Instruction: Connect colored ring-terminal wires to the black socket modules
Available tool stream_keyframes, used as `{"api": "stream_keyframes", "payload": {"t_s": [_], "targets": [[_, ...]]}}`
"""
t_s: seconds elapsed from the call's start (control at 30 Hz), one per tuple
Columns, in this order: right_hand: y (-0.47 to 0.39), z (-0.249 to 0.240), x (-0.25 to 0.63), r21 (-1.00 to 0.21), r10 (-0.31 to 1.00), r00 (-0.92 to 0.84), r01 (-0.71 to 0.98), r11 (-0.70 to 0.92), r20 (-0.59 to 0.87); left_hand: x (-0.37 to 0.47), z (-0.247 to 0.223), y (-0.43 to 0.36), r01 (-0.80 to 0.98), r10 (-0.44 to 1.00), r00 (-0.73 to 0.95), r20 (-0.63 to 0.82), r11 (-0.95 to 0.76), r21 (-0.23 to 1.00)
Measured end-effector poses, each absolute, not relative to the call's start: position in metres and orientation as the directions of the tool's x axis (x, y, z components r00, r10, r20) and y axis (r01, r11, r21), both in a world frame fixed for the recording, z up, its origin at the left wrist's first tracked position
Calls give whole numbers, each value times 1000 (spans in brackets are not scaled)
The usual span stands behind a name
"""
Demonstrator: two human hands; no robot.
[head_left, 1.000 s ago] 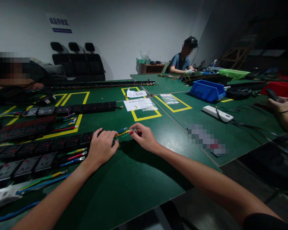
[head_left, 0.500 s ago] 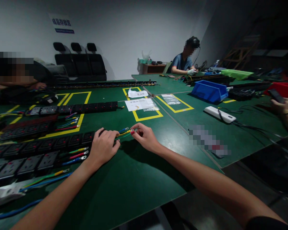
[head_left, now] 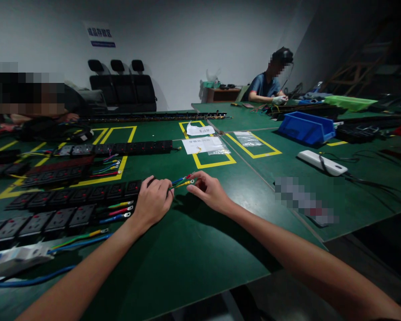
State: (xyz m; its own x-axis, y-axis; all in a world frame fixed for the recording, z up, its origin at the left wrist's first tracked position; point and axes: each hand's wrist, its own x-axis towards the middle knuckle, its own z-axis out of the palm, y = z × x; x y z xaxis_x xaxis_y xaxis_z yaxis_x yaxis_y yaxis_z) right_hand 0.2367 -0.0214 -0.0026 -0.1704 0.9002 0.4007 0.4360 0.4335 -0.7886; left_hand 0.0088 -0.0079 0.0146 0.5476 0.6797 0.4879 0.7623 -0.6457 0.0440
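**Both hands at the wired end of the black socket strip, neighbours packed close on the left**

Black socket strip (head_left: 90,194) lies flat on the green table (head_left: 187,272), lugged wires (head_left: 181,182) sticking out of its right end. Left hand (head_left: 153,199) is curled over that end; its back hides whether it grips strip or wires. Right hand (head_left: 207,189) is at the wire tips, narrow gap between thumb and forefinger, yellow-sleeved lug right there. Can't tell if it's pinched.

Clutter: grey socket strip (head_left: 47,223) just on the near side, its own lugged wires (head_left: 120,209) ending by the left wrist. White block (head_left: 16,261) and blue cable (head_left: 36,281) nearer still; left forearm passes just right of the cable. Far side: another strip (head_left: 120,149), printed paper (head_left: 200,145), clear bag (head_left: 249,139). Right side: blurred-out item (head_left: 304,200), white power strip (head_left: 322,162) with dark leads, blue bin (head_left: 305,128), all well apart from the hands. Co-worker (head_left: 265,84) sits at the far table. Nothing between right hand and wire tips.
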Motion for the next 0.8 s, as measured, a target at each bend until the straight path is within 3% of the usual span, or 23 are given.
{"api": "stream_keyframes", "payload": {"t_s": [0.13, 0.23, 0.43, 0.8], "targets": [[-13, -6, 246, -564, 844, -186, 669, 484, 503, 10, 16, -8, 760, 674, 554, 488, -649, 33], [-7, -10, 252, -474, 818, -272, 705, 528, 507, 10, 16, -9, 765, 678, 549, 489, -644, 33], [-8, -17, 250, -446, 837, -383, 716, 536, 391, 10, 13, -10, 769, 685, 524, 505, -636, 64], [-8, -25, 243, -458, 842, -324, 726, 513, 431, 11, 11, -11, 765, 693, 543, 475, -641, 59]]}}
